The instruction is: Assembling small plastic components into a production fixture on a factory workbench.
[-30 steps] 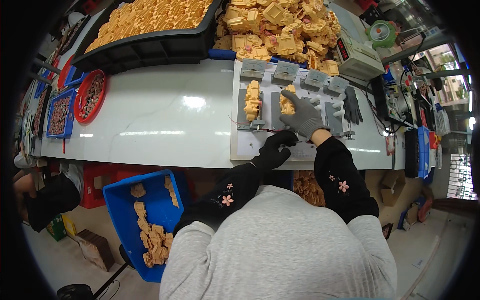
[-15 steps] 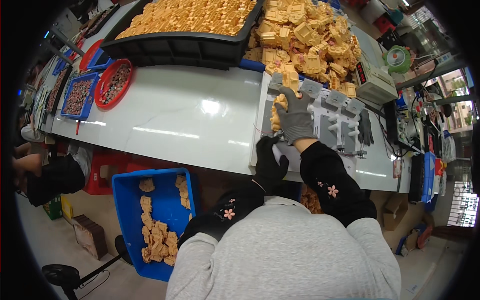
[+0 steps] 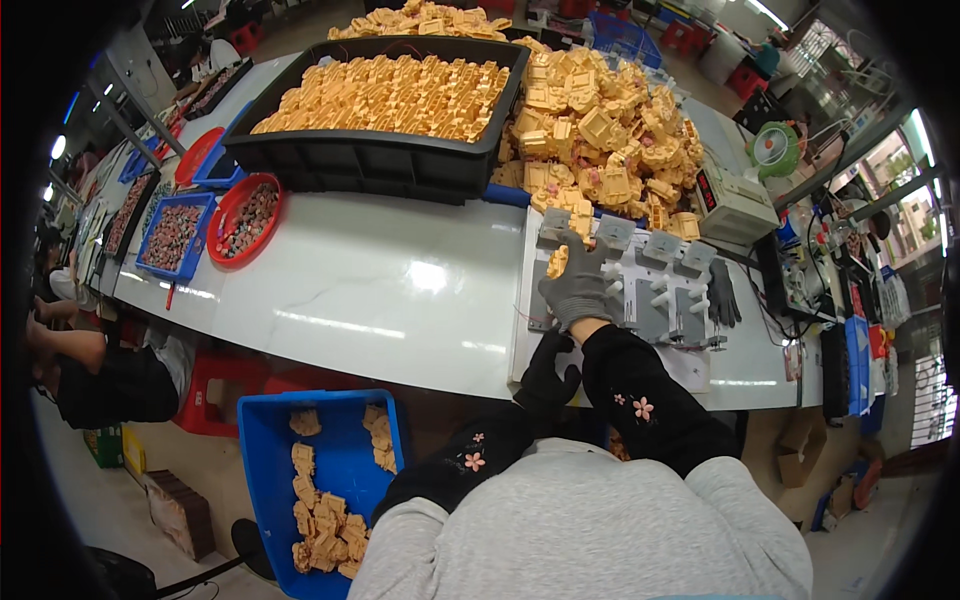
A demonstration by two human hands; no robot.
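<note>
My right hand [image 3: 582, 287], in a grey glove, is closed around a yellow plastic moulded part [image 3: 557, 262] at the left end of a fixture board. Much of that part is hidden behind the fingers. The board [image 3: 521, 340] carries grey blocks, white pegs and a row of clear plates [image 3: 614, 234]. In a black glove, my left hand [image 3: 547, 375] rests by the board's front left corner, below the right hand. Its thumb stands apart from the fingers, and I see nothing between them. A thin red wire runs beside the board's left edge.
A black tray [image 3: 350, 165] of lined-up yellow parts stands behind, beside a heap of yellow parts [image 3: 600, 130]. A red bowl [image 3: 272, 232] and a blue tray [image 3: 190, 270] hold small pieces. Below the table is a blue bin [image 3: 262, 440]. A boxy display device [image 3: 735, 210] stands right.
The view has tilted up, so the table sits lower in the picture. My right hand stays at the board's left end, and less of the yellow part shows past its fingers.
</note>
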